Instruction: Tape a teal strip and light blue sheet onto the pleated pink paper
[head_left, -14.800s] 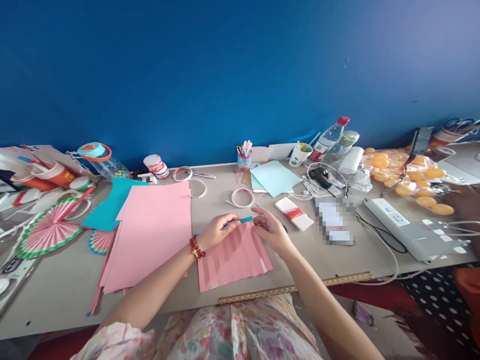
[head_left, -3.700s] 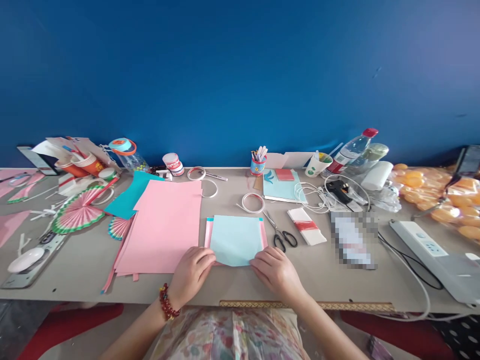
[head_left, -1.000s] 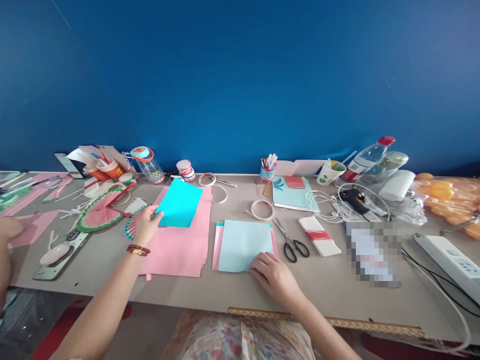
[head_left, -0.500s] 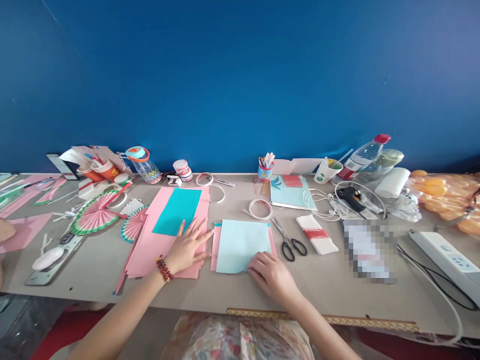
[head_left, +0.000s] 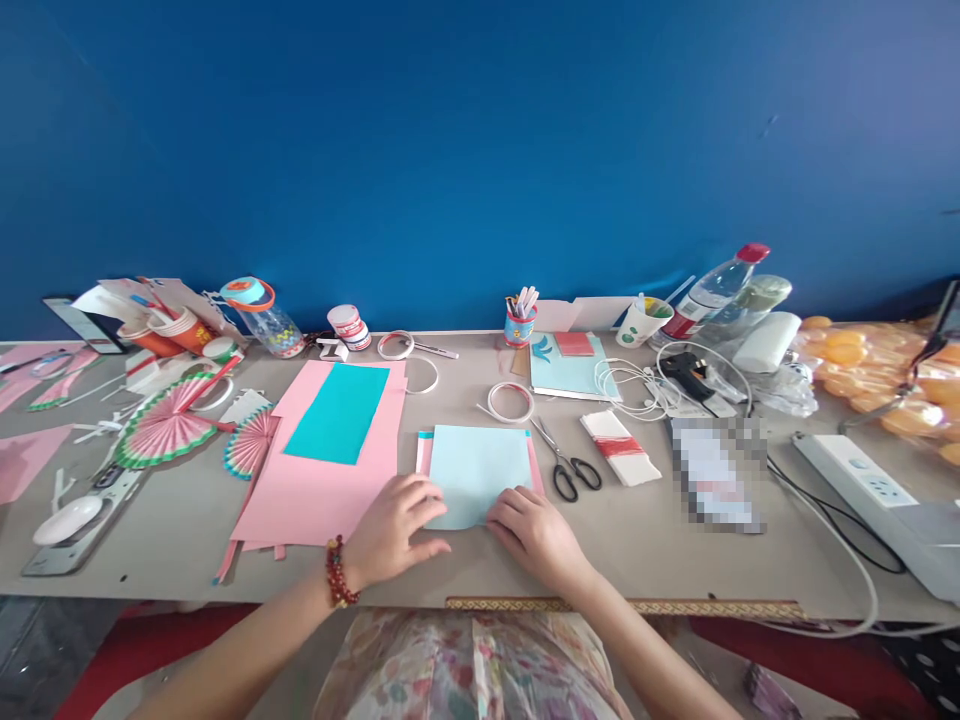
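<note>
A pale blue sheet of paper [head_left: 476, 465] lies on pink paper [head_left: 535, 470], whose edges show at both sides, with a bit of teal at the upper corners. My right hand [head_left: 536, 535] is closed at the lower right corner of the pale blue sheet, fingers on top and thumb along the near edge. Curved over the sheet's lower left corner, my left hand [head_left: 397, 530] has its thumb apart from the fingers and grips nothing. To its left, a teal sheet [head_left: 337, 412] rests on a stack of larger pink sheets [head_left: 315, 505].
Black-handled scissors [head_left: 570, 470] and a white card wound with red thread [head_left: 621, 448] lie to the right. Folded paper fans [head_left: 169, 418] sit at left. A pen cup [head_left: 520, 328], bottle [head_left: 712, 295] and power strip [head_left: 870, 490] stand farther out.
My left hand has moved right from the pink stack to the pale blue sheet's lower left corner. My right hand stays at the lower right corner. The view has shifted slightly.
</note>
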